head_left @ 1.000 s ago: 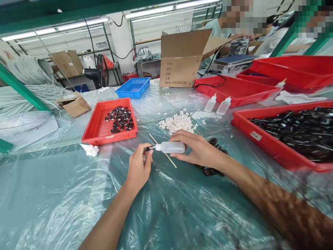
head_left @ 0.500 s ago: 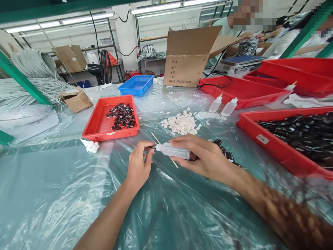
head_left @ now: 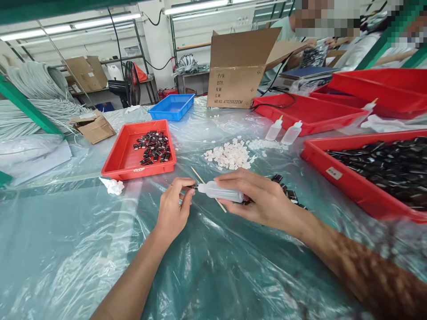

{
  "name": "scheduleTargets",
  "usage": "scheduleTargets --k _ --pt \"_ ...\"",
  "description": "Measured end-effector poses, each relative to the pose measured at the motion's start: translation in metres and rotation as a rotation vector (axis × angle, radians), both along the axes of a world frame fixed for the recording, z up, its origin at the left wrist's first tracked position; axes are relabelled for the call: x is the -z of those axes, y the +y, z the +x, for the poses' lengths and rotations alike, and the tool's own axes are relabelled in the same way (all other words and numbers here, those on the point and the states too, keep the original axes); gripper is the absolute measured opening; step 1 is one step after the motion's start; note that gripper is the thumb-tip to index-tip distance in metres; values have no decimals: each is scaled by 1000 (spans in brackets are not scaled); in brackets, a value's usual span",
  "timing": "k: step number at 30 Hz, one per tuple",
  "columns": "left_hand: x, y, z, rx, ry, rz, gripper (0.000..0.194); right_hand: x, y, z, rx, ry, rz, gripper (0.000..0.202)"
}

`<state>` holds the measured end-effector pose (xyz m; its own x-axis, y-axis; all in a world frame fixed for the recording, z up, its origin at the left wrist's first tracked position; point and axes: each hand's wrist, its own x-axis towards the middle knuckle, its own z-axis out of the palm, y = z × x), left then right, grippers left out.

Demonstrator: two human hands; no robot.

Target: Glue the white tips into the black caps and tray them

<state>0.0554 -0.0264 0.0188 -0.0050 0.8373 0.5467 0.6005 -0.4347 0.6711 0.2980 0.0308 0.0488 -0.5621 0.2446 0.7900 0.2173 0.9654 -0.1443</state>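
Observation:
My right hand (head_left: 256, 193) is closed around a translucent squeeze bottle (head_left: 224, 192), tipped on its side with its nozzle pointing left. The nozzle meets a small black part (head_left: 192, 187) pinched between the thumb and fingers of my left hand (head_left: 174, 209); my fingers cover most of that part. Under the bottle a thin wooden stick (head_left: 199, 176) lies on the plastic-covered table. Several black parts (head_left: 292, 196) lie behind my right hand, partly hidden by it. Beyond the bottle is a heap of small white pieces (head_left: 229, 154).
A red tray (head_left: 115, 153) with small black parts stands at the left, near a crumpled tissue (head_left: 112, 186). On the right is a red tray (head_left: 363, 195) full of black parts. Two squeeze bottles (head_left: 274, 130), a blue tray (head_left: 173, 109) and a cardboard box (head_left: 235, 86) stand farther back.
The view has shifted slightly. My left hand has turned a little around the small black part; the bottle stays at it, held in my right hand.

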Motion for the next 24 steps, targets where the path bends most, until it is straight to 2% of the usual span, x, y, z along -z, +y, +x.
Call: scheduleTargets --k 6,9,12,15,18,20,24 --pt "-1 1 1 14 -47 -11 16 -2 -12 0 99 -112 247 33" --pt "-3 0 1 15 -57 -19 16 -1 -15 -3 89 -64 155 34" --pt "-4 0 1 19 -77 -69 14 1 -9 -7 56 85 -149 32" --pt "-5 -1 1 32 -89 -127 10 3 3 -10 1 239 -669 20" --pt "-6 -1 -1 9 -27 -139 8 7 14 -12 -135 432 -1170 29" --pt "-7 -1 -2 -28 45 -127 8 10 19 -13 -199 501 -1332 37" --pt "-10 -1 -2 -67 73 -128 7 14 21 -15 -242 513 -1400 42"
